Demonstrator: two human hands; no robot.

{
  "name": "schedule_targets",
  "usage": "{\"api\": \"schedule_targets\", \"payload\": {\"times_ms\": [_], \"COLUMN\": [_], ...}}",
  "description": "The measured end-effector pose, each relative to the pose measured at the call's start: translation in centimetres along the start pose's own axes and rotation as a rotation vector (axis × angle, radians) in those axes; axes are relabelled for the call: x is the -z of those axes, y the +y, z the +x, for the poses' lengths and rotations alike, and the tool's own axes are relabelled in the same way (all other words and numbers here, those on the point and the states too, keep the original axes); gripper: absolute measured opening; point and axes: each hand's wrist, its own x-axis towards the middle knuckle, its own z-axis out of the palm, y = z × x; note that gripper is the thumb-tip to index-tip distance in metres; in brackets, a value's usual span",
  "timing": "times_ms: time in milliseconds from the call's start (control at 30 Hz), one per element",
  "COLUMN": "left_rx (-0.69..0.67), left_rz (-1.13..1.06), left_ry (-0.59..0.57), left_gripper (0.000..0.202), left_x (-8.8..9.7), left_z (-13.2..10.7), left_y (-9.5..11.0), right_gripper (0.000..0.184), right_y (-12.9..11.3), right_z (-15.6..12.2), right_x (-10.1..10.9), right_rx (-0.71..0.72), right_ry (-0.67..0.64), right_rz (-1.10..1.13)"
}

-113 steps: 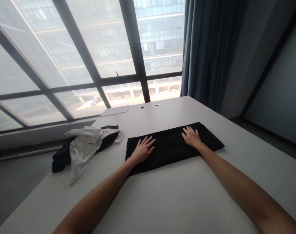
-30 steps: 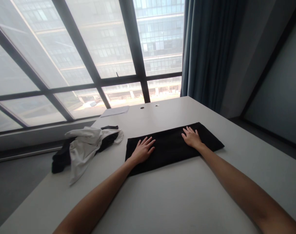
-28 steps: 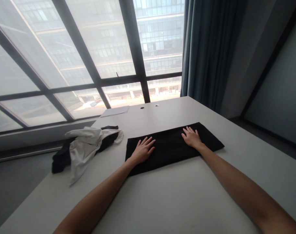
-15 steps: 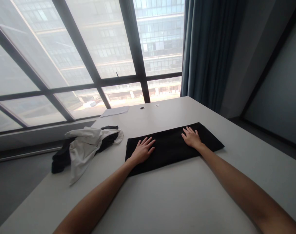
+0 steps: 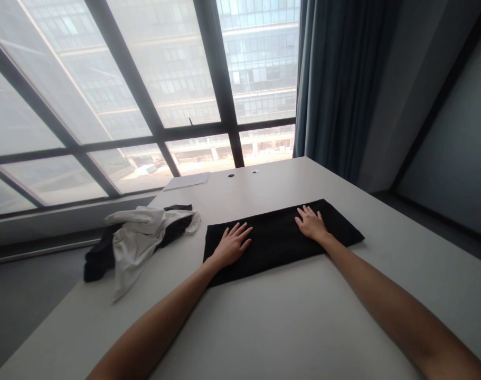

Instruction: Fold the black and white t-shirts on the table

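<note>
A black cloth [image 5: 274, 240], folded into a long flat rectangle, lies on the white table [image 5: 264, 322]. My left hand [image 5: 231, 245] rests palm down on its left part, with the fingers spread. On the right part of the cloth, my right hand [image 5: 311, 224] also lies flat and open. Neither hand grips the fabric. What kind of garment the cloth is, I cannot tell.
A crumpled pile of white cloth [image 5: 135, 243] and dark cloth [image 5: 100, 256] lies at the table's left edge. Papers [image 5: 187, 181] lie at the far left corner. Beyond the table are a large window and a blue curtain [image 5: 335, 89].
</note>
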Motion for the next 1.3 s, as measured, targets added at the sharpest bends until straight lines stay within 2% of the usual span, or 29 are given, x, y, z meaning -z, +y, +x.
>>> {"api": "schedule_targets", "payload": {"times_ms": [100,200,367,533,700,800,933,1067,1300], "left_rx": [0.004,0.009,0.011,0.004,0.007,0.012,0.012,0.011,0.016], "left_rz": [0.001,-0.004,-0.014,-0.022,-0.025,-0.023,-0.014,-0.008,-0.01], "left_ry": [-0.004,-0.011,-0.011,0.0,0.001,-0.006,-0.006,-0.005,-0.014], "left_gripper": [0.053,0.052,0.053,0.053,0.053,0.053,0.053,0.053,0.053], "left_x": [0.2,0.5,0.3,0.0,0.2,0.4,0.4,0.4,0.6], "left_z": [-0.1,-0.1,-0.1,0.0,-0.1,-0.1,-0.1,0.0,-0.1], "left_y": [0.2,0.4,0.3,0.0,0.1,0.3,0.3,0.3,0.4], "right_gripper": [0.061,0.063,0.064,0.063,0.061,0.052,0.031,0.025,0.022], "right_y": [0.2,1.4,5.2,8.5,11.1,12.8,13.9,13.6,13.2], "right_z": [0.1,0.6,1.8,2.4,2.8,3.0,2.7,1.8,1.1], "right_x": [-0.1,0.0,0.6,1.3,3.0,4.5,6.3,7.4,8.1], "right_rx": [-0.033,-0.096,-0.098,-0.119,-0.224,-0.344,-0.469,-0.581,-0.546], "right_ry": [0.039,0.015,-0.057,-0.003,0.083,0.083,-0.033,-0.205,-0.348], "right_rz": [0.008,0.006,-0.054,-0.049,0.06,0.168,0.364,0.542,0.655]}}
